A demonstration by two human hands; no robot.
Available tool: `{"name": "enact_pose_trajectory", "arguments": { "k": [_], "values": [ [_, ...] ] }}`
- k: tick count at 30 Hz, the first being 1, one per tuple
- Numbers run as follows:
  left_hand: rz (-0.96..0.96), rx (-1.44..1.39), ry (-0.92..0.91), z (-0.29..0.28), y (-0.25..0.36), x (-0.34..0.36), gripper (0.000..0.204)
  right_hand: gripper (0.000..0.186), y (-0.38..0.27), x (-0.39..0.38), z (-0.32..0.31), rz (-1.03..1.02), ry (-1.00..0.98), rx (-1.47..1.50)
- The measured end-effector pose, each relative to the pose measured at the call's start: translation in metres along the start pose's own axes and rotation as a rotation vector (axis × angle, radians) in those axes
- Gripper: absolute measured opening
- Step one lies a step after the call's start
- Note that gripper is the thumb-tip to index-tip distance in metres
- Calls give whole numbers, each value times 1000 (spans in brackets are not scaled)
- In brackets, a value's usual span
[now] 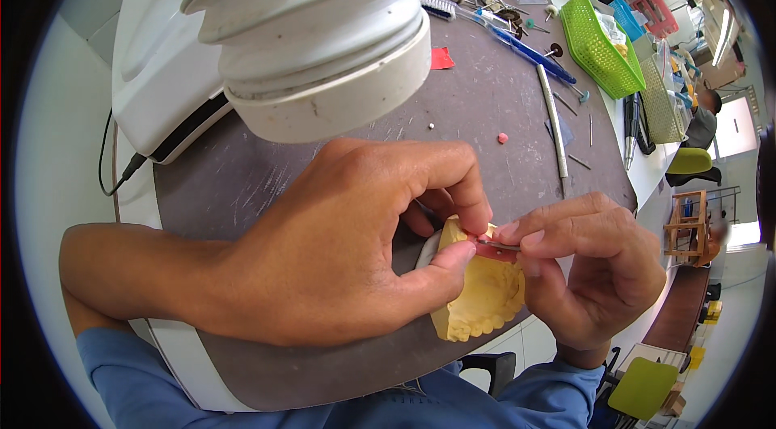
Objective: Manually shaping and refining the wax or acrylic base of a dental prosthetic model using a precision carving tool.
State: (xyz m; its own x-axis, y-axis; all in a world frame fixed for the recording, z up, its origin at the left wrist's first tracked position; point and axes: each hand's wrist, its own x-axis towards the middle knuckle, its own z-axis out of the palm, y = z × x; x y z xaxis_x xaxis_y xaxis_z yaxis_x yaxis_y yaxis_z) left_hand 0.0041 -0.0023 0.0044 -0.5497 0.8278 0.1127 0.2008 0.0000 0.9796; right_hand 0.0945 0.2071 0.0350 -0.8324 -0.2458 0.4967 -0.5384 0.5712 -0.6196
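Observation:
A yellow plaster dental model (pixel 485 296) with a row of teeth is held just over the front part of the worktop. Pink denture material (pixel 499 254) lies along its upper edge. My left hand (pixel 364 239) is closed, its thumb and forefinger pinching at the pink material, with the other fingers curled behind the model. In my right hand (pixel 602 255) a thin metal instrument (pixel 497 246) is pinched between thumb and fingers, its tip at the pink material near my left thumb. The rest of that instrument is hidden by my right fingers. Something white shows behind the model.
A wide white corrugated hose (pixel 323 49) hangs over the worktop (pixel 242 195), close beyond my left hand. A white machine (pixel 158 57) stands at left. A white rod (pixel 553 126), a blue-handled brush (pixel 529 53), several burs and a green basket (pixel 594 49) lie far right. A pink lump (pixel 503 138) sits mid-table.

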Motion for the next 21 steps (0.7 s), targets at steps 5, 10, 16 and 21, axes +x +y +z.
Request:
{"name": "enact_pose_trajectory", "arguments": {
  "k": [5,10,16,21],
  "values": [
    [-13,-2,2,-1,0,0,12,15,-4,4,-4,-30,-76,-54],
    [20,-18,0,-1,-2,0,11,16,-5,6,-4,-36,-88,-68],
    [24,-2,-5,-1,-2,1,11,15,-3,1,0,-8,-26,-110],
    [10,6,-8,-1,-1,1,11,13,-4,2,2,13,-21,-118]
  ]
}}
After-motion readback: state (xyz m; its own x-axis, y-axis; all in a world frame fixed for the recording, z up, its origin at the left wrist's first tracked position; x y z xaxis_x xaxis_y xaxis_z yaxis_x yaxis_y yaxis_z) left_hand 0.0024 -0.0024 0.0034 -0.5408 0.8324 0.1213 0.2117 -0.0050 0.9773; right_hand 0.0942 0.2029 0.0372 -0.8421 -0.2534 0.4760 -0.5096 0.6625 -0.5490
